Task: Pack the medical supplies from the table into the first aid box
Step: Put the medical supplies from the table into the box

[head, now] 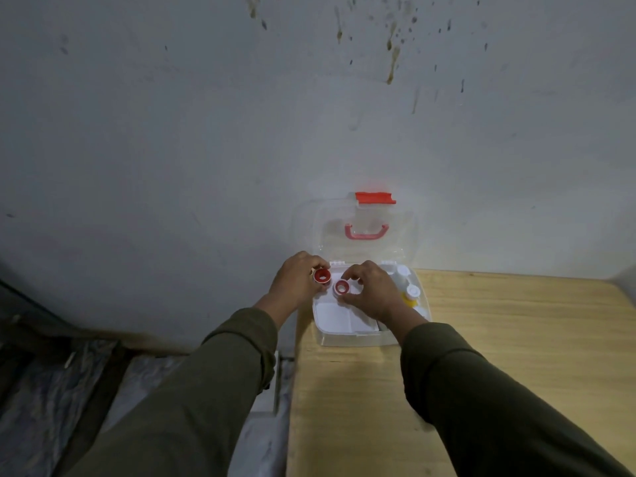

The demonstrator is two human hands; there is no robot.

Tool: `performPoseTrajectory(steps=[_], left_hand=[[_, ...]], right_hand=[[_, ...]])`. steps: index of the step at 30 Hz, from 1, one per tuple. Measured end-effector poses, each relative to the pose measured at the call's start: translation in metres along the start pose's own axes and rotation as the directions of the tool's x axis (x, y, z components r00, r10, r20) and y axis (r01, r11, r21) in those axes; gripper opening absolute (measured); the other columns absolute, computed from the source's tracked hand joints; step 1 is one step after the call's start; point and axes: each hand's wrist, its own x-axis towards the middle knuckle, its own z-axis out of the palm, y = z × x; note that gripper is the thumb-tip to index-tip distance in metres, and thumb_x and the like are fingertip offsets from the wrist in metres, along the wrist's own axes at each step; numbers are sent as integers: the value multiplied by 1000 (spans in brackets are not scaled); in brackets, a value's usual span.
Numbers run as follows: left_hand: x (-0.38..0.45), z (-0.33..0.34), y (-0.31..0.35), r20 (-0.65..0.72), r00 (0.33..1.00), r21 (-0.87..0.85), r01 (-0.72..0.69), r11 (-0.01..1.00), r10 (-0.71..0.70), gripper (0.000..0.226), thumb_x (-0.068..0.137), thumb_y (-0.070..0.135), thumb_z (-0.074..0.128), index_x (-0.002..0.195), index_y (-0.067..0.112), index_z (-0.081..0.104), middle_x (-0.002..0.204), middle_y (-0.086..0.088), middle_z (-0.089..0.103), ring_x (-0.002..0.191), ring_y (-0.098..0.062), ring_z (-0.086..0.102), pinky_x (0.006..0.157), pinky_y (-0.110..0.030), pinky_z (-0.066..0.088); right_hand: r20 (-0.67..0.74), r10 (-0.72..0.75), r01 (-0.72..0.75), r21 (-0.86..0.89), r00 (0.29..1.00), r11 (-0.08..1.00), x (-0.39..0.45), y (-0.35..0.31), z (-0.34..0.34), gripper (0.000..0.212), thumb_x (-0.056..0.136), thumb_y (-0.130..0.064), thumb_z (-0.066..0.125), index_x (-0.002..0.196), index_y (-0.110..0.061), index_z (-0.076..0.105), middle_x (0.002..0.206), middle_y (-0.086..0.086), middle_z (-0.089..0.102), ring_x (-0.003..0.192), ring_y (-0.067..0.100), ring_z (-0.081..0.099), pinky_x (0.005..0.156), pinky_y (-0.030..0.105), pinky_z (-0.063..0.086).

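A clear plastic first aid box (347, 337) stands open at the table's back left corner, its lid (406, 232) with red handle and red latch leaning on the wall. My left hand (296, 280) holds a red tape roll (322, 276) over the box's left edge. My right hand (373, 289) holds a second, paler red tape roll (341, 288) above the box's white tray. Several white-capped bottles (407, 287), one with yellow contents, stand in the box's right side, partly hidden by my right hand.
The wooden table (516, 356) stretches right and toward me. A stained grey wall (206, 132) rises right behind the box. Left of the table lies dark crumpled fabric (51, 373) lower down.
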Motion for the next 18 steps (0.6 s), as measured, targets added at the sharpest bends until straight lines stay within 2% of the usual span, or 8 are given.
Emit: performPoseTrajectory(steps=[7,13,18], left_hand=[[-3,7,-2,-54,999,9,9,1000,-8,42,76,20,77,116,17,64,118,-5,62,105,-20,58,89,-25,44],[-5,13,-8,-48,998,-8,34,999,-34,42,75,21,77,115,18,64,118,-5,55,107,-22,54,87,-21,40],[-7,10,-10,-28,997,-39,70,997,-71,46,74,23,78,117,20,62,123,-5,52,107,-22,53,92,-27,45]], right_hand=[[-5,25,-25,-22,1000,999,3,-4,5,35,75,-27,77,107,-21,65,122,6,55,108,24,52,92,31,44],[-16,33,-34,-64,999,997,2,-2,10,42,77,-25,75,116,-15,64,125,7,54,112,23,50,96,29,40],[-12,29,-30,-42,1000,999,1,-3,6,43,78,-23,74,118,-16,62,126,6,54,113,24,52,97,30,42]])
